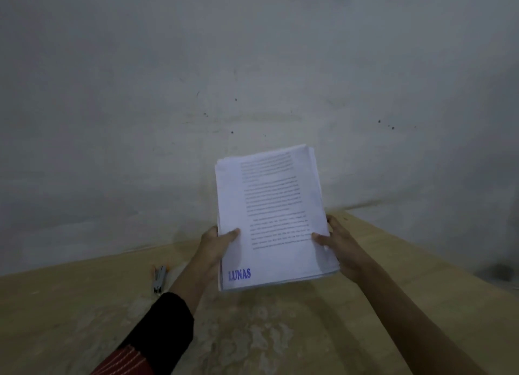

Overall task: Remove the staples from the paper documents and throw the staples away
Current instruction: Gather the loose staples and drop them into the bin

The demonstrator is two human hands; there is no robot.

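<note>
- Closest in, down at 7 o'clock: a black sleeve (160, 332) with a red striped bit on the left arm. The right arm is bare.
- Both arms reach out over a tan wooden table (280, 332) with pale worn patches.
- On the table, about 8 o'clock from the left hand, lies a small tool (160, 279) — silvery and dark, too blurry to tell what it is.
- Left hand (214, 244) grasps the stack's left edge, left thumb (231, 232) on the front page.
- Right hand (341, 242) grasps the right edge the same way, right thumb (320, 237) on top.
- The stack of papers (269, 206) is held up off the table, around 6 o'clock from frame centre. It has printed text and "LUNAS" in blue at its 7 o'clock corner.
- Farthest back — a plain grey wall (252, 65) with a few dark specks.
</note>
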